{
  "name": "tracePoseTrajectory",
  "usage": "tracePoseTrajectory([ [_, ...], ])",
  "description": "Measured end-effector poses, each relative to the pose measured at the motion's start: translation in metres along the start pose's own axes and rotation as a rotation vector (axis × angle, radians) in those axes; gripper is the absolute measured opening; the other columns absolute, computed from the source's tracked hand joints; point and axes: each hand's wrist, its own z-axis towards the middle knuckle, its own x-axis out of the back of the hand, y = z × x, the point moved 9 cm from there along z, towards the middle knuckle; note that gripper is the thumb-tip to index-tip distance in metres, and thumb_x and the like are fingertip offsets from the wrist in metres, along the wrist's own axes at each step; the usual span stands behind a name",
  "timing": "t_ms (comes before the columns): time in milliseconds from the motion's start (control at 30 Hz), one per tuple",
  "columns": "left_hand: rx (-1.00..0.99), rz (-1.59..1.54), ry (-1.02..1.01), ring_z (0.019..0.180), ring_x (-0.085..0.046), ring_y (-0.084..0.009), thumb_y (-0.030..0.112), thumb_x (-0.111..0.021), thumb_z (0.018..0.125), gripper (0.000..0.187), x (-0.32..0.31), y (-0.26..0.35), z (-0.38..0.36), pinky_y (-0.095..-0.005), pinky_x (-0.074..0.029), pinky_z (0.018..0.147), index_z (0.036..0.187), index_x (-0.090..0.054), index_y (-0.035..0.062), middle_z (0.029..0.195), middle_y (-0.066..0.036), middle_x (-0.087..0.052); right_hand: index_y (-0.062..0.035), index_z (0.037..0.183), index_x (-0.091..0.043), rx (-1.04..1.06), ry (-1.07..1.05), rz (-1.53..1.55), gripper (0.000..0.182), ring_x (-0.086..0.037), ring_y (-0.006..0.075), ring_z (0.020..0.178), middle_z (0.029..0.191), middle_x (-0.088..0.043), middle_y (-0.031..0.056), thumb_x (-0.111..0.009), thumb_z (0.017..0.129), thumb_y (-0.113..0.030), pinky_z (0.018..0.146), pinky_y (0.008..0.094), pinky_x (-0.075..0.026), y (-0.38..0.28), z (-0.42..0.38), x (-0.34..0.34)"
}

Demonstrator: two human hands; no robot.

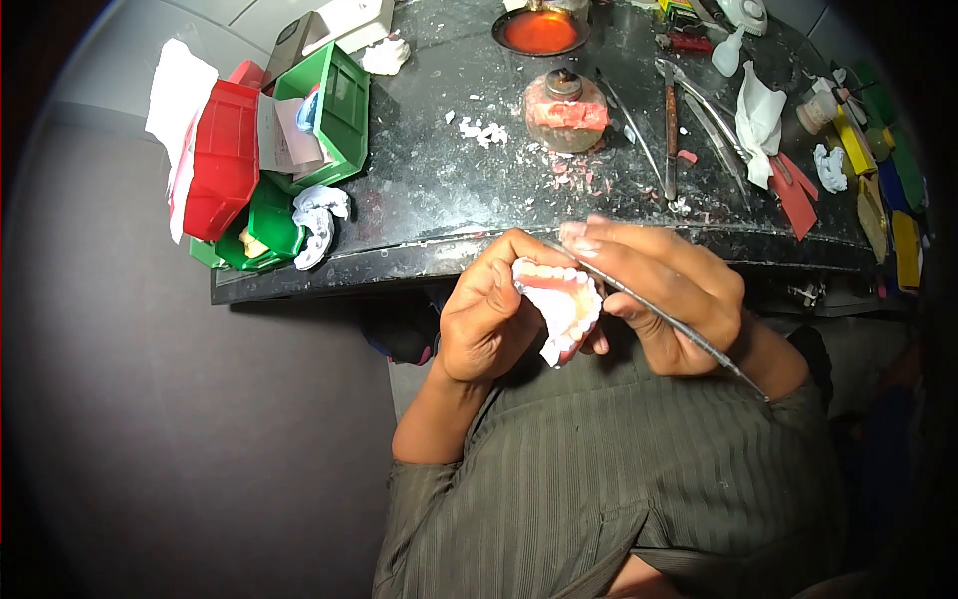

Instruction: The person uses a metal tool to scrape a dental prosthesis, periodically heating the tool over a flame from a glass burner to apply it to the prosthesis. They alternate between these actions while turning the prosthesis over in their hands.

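Observation:
My left hand is closed around a dental cast, a white plaster arch with a row of teeth set in pink wax. The teeth face up toward me, and the cast is held in front of the bench edge, over my lap. In my right hand is a thin metal wax carver, gripped between thumb and fingers. One end of the carver points at the teeth, close to the rim of the cast; its other end reaches down past my wrist.
On the black bench stands a glass spirit lamp with pink wax on it. Behind is a dish of red wax. Carving tools and pink wax sheets lie right. Green bins and a red bin are left.

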Motion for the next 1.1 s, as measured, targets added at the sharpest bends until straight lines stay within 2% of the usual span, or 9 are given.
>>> tracePoseTrajectory([
  [167,-0.032,0.106,0.091,0.083,-0.069,-0.0319,0.038,-0.044,0.104,0.049,0.004,0.006,-0.001,-0.0391,-0.056,0.067,0.123,-0.045,-0.0079,0.105,-0.025,-0.064,0.0082,0.113,-0.064,0.029,-0.052,0.063,0.03,-0.07,0.0334,0.1,0.109,-0.068,0.0239,-0.069,0.085,0.001,0.08,0.0357,-0.061,-0.002,-0.003,-0.001],
  [267,-0.059,0.184,0.078,0.085,-0.069,-0.0284,0.037,-0.045,0.104,0.05,0.005,0.01,0.0,-0.0386,-0.057,0.069,0.123,-0.045,-0.0085,0.105,-0.023,-0.063,0.0077,0.111,-0.065,0.035,-0.069,0.049,0.031,-0.07,0.0327,0.103,0.109,-0.068,0.0225,-0.07,0.081,0.004,0.082,0.0366,-0.061,-0.004,-0.006,-0.005],
  [333,-0.054,0.172,0.112,0.086,-0.069,-0.0275,0.037,-0.045,0.104,0.049,0.007,0.009,-0.002,-0.0377,-0.057,0.07,0.123,-0.046,-0.0084,0.106,-0.022,-0.063,0.0089,0.109,-0.065,0.059,-0.097,0.038,0.022,-0.069,0.0375,0.105,0.105,-0.069,0.0235,-0.064,0.088,0.001,0.087,0.0421,-0.06,-0.005,-0.006,-0.007],
  [467,-0.057,0.213,0.204,0.087,-0.069,-0.0262,0.036,-0.044,0.105,0.047,0.011,0.01,-0.004,-0.0353,-0.057,0.073,0.122,-0.047,-0.008,0.106,-0.021,-0.063,0.0089,0.11,-0.065,0.062,-0.103,0.07,0.029,-0.069,0.0382,0.106,0.107,-0.069,0.0231,-0.063,0.081,0.009,0.086,0.0411,-0.06,-0.005,-0.007,-0.01],
  [533,-0.044,0.182,0.16,0.087,-0.069,-0.0263,0.037,-0.044,0.105,0.048,0.006,0.009,-0.002,-0.0353,-0.058,0.073,0.122,-0.047,-0.0078,0.107,-0.021,-0.063,0.0073,0.107,-0.066,0.063,-0.092,0.013,0.033,-0.069,0.0321,0.108,0.11,-0.069,0.0201,-0.07,0.074,0.01,0.083,0.0378,-0.061,-0.005,-0.006,-0.009],
  [600,-0.03,0.151,0.116,0.087,-0.069,-0.0265,0.038,-0.043,0.105,0.049,0.005,0.007,-0.002,-0.0353,-0.058,0.073,0.122,-0.047,-0.0076,0.108,-0.021,-0.063,0.0072,0.107,-0.066,0.039,-0.091,0.015,0.033,-0.069,0.0322,0.108,0.11,-0.069,0.0204,-0.069,0.074,0.011,0.082,0.0374,-0.061,-0.003,-0.007,-0.008],
  [667,-0.04,0.245,0.16,0.087,-0.069,-0.0281,0.039,-0.042,0.105,0.05,0.015,0.007,-0.006,-0.0393,-0.06,0.073,0.121,-0.047,-0.0077,0.108,-0.021,-0.062,0.0072,0.107,-0.066,0.018,-0.09,0.016,0.034,-0.069,0.0324,0.108,0.109,-0.069,0.0208,-0.069,0.074,0.011,0.081,0.037,-0.061,0.0,-0.007,-0.009],
  [767,-0.03,0.189,0.135,0.087,-0.069,-0.0298,0.039,-0.041,0.105,0.051,0.007,0.007,-0.003,-0.0431,-0.062,0.073,0.121,-0.046,-0.008,0.109,-0.022,-0.062,0.0069,0.11,-0.065,0.068,-0.1,0.035,0.035,-0.07,0.0325,0.105,0.11,-0.068,0.0221,-0.068,0.075,0.012,0.078,0.0357,-0.061,-0.003,-0.008,-0.01],
  [1100,-0.03,0.166,0.099,0.089,-0.069,-0.0293,0.039,-0.038,0.105,0.051,0.005,0.007,-0.002,-0.0441,-0.062,0.073,0.12,-0.046,-0.0083,0.108,-0.023,-0.062,0.0062,0.109,-0.065,0.031,-0.059,0.025,0.031,-0.071,0.032,0.098,0.109,-0.068,0.0232,-0.069,0.078,0.008,0.077,0.0354,-0.06,0.001,-0.006,-0.007],
])
